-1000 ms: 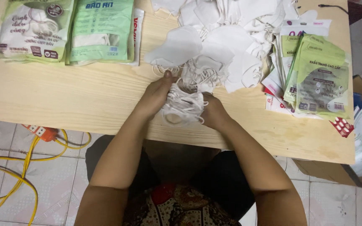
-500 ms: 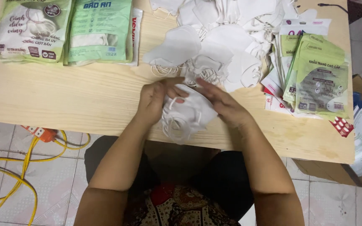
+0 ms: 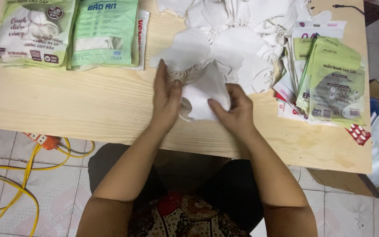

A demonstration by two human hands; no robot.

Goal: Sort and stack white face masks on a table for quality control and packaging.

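A folded white face mask (image 3: 205, 94) is pinched between both hands over the near half of the pale wooden table (image 3: 66, 109). The left hand (image 3: 166, 98) clamps its left edge, fingers pointing away from the body, and the right hand (image 3: 235, 109) grips the lower right edge with the thumb laid across the cloth. The mask is soft, matte fabric with a curved outline; its long axis runs roughly from the near side toward the far side, the narrower peak pointing away from the person. Thin white ear loops (image 3: 178, 77) bunch just beyond the left fingertips.

Directly beyond both hands lies a loose heap of more white masks (image 3: 242, 30), overlapping and crumpled, reaching to the far table edge.

Well to the left of the left hand, at the far side, lie flat rectangular plastic packages: a light green one with a mask picture and a round dark badge (image 3: 33, 30), and beside it a mint-green one with blue lettering on top (image 3: 106, 33), over a white pack with a red-printed edge (image 3: 142, 37).

To the right of the right hand a fanned stack of glossy olive-green pouches (image 3: 334, 83) rests on white and red cards (image 3: 288, 107). A small red-and-white patterned piece (image 3: 359, 134) lies at the table's right edge, above a cardboard box (image 3: 352, 182).

Below the left forearm, on the tiled floor, yellow cables (image 3: 18, 175) loop from an orange power strip (image 3: 44, 140).
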